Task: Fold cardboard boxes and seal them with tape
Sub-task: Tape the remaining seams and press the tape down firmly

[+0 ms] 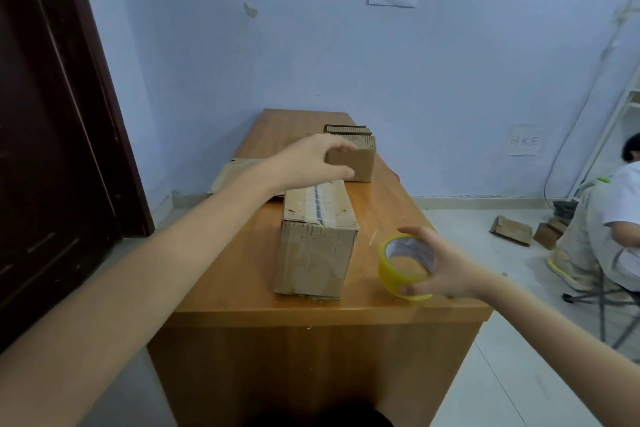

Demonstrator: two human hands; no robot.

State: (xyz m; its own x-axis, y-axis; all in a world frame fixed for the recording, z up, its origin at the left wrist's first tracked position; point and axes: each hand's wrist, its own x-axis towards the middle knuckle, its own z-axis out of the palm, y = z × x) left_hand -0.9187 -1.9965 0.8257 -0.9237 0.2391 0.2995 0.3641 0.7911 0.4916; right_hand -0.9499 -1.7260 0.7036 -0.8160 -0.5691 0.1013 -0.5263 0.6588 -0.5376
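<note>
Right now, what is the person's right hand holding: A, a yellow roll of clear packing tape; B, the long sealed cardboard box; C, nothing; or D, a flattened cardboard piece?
A: the right hand has its fingers curled round the yellow roll of clear packing tape near the wooden table's front edge, while the left hand takes the small flat cardboard piece farther back.
</note>
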